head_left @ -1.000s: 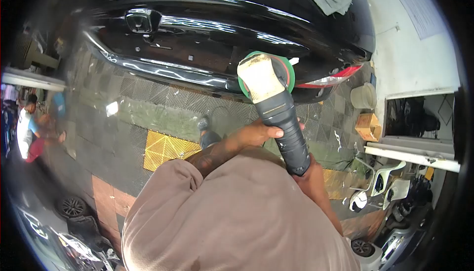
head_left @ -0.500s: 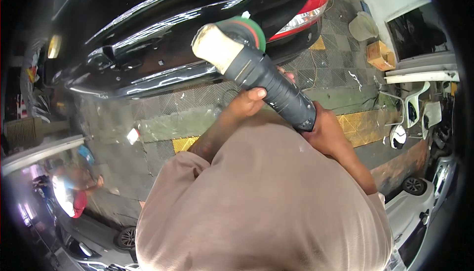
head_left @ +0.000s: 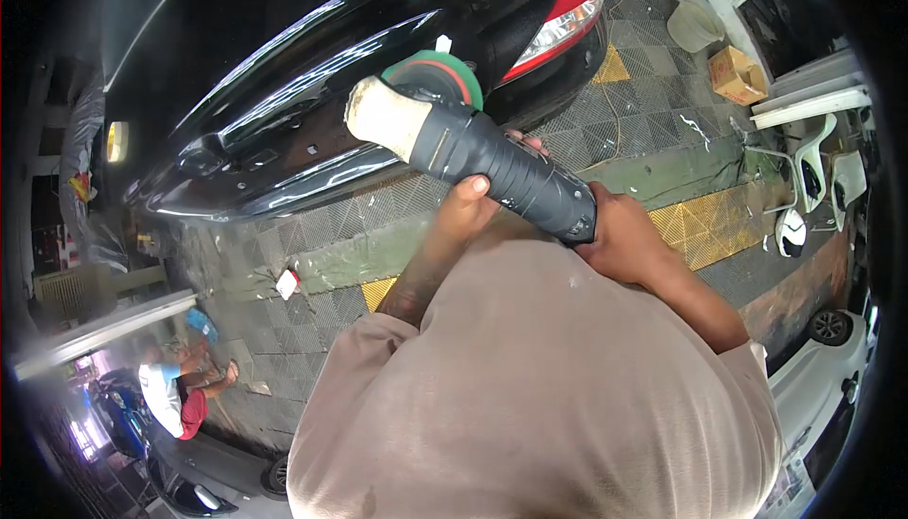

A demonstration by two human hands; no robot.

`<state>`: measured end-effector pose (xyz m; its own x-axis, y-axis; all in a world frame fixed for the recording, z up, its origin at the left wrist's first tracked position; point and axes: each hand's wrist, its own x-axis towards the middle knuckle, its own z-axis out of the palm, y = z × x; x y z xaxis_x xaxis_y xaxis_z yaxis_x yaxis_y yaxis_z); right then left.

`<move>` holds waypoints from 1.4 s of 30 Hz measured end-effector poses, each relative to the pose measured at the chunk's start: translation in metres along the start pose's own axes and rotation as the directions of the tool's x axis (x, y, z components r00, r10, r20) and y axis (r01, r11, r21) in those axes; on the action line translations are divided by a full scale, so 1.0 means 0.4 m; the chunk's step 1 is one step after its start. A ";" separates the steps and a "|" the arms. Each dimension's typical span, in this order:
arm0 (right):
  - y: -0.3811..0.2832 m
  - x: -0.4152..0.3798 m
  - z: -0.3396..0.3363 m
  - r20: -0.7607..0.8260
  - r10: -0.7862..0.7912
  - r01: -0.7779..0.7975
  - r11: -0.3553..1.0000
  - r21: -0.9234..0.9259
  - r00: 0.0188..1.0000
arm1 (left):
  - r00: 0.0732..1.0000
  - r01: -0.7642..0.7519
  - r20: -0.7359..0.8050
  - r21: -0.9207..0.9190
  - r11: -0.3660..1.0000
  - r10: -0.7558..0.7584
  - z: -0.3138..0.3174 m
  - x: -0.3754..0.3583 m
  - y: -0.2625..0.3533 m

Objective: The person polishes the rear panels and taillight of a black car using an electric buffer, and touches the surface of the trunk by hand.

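A black car polisher (head_left: 511,162) with a worn cream-coloured head cover lies across both of my hands. Its round pad, green with an orange-red ring (head_left: 445,75), faces the rear of a black car (head_left: 312,75) and overlaps its body panel in this view. My left hand (head_left: 470,205) cups the middle of the polisher's body from below, thumb on the near side and fingertips showing beyond it. Around the rear end of the handle is wrapped my right hand (head_left: 619,235), its fingers partly hidden.
The car's red and clear tail light (head_left: 567,23) is right of the pad. Grey floor tiles (head_left: 326,226) run beneath. A bucket (head_left: 695,23), a cardboard box (head_left: 738,75) and white chairs (head_left: 811,164) stand on the right. A seated person (head_left: 170,391) is at lower left.
My view has turned a little, so the surroundings sit lower and shifted. The polisher and its pad appear slightly further left; both hands keep their hold.
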<state>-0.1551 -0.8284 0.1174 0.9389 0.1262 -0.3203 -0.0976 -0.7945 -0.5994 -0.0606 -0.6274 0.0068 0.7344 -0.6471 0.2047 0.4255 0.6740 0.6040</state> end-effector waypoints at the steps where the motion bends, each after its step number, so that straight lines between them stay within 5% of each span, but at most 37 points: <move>1: 0.000 -0.001 0.001 0.002 -0.002 0.002 1.000 0.002 1.000 | 1.000 0.000 -0.002 0.002 1.000 0.000 0.008 0.004 0.005; 9: 0.004 0.005 -0.014 0.061 0.067 -0.067 0.998 -0.004 0.996 | 0.989 0.014 -0.149 0.047 0.999 -0.007 0.030 -0.009 -0.008; 42: 0.036 0.000 -0.002 0.050 -0.005 0.004 1.000 0.021 0.999 | 0.992 0.038 -0.116 -0.018 0.999 -0.040 0.015 -0.024 -0.028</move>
<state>-0.1563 -0.8403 0.1095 0.9218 0.1596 -0.3534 -0.1009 -0.7813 -0.6159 -0.0756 -0.6307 0.0027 0.7732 -0.6277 0.0901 0.4624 0.6554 0.5972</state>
